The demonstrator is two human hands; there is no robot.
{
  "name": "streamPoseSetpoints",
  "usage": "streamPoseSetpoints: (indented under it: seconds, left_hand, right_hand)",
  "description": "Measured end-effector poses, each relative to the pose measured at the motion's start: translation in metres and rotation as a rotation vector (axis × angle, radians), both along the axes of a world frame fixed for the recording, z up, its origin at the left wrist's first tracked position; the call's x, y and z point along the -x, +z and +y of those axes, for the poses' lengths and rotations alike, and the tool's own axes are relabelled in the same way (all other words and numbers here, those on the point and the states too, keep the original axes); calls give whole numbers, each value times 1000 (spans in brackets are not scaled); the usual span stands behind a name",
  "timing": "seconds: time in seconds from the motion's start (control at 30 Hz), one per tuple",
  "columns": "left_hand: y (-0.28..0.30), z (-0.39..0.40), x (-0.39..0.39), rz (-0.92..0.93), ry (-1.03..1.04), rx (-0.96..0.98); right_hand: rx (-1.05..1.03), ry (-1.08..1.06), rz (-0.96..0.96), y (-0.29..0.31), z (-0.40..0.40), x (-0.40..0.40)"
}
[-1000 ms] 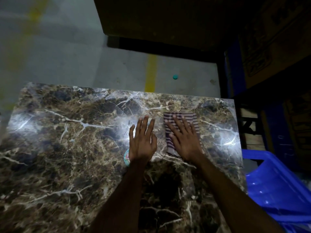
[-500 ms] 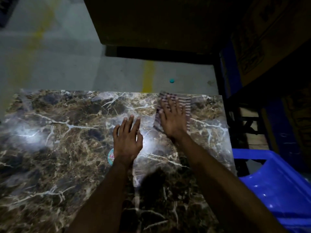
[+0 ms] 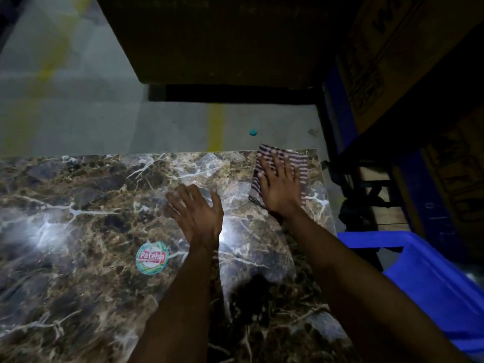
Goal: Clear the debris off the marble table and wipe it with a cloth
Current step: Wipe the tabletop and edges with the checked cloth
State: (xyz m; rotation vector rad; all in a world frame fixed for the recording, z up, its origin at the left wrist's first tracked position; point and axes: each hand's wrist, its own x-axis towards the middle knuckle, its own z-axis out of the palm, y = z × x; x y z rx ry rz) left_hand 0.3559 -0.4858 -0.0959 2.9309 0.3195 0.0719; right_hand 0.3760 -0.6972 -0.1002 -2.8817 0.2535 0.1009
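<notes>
- One striped cloth (image 3: pixel 281 170) is the main thing here, lying flat at the far right corner of the marble table (image 3: pixel 78 205), right up against the far edge.
- The right hand (image 3: pixel 279 187) is pressed palm-down on top of it, fingers spread out flat, so it's pinning the cloth down rather than gripping it. The fingers look a bit blurry.
- The left hand (image 3: pixel 196 213) is just to the left of the right one and a bit nearer the person, palm down with the fingers loosely splayed and nothing in it. Can't really tell if it's touching the marble or just above it.
- A round sticker (image 3: pixel 151 257) with "Patelsa" on it sits on the tabletop, near the left wrist and to its left.
- There's a bright glare spot on the marble right beside the left hand.
- Off past the right forearm there's a blue plastic bin (image 3: pixel 432 281) beside the table.
- Beyond the fingertips of the right hand, on the floor past the table, there's a small teal cap (image 3: pixel 253 131) next to a yellow floor line (image 3: pixel 216 127).
- Cardboard boxes (image 3: pixel 392 48) are stacked on the far right, pretty dark.
</notes>
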Motion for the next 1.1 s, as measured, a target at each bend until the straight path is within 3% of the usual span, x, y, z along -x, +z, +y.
streamPoseSetpoints:
  seconds: [0.13,0.4,0.57,0.73,0.83,0.93,1.1]
  left_hand:
    - [-10,2,-7,-36,-347,111]
    - [-5,3,-10,46,-364,95]
    - [-5,2,-11,35,-361,83]
    - [-9,3,-10,26,-354,109]
    - [-11,4,-12,13,-363,117]
    - [-10,6,-12,5,-366,113]
    - [-5,6,-10,21,-360,140]
  right_hand:
    - [-15,-6,16,6,17,-20]
    - [4,390,35,8,15,73]
    - [4,184,49,13,-29,49]
    - [23,-26,37,13,-3,-29]
    - [8,36,41,9,36,-37]
    - [-12,200,38,6,57,2]
    - [-9,231,59,13,-8,60]
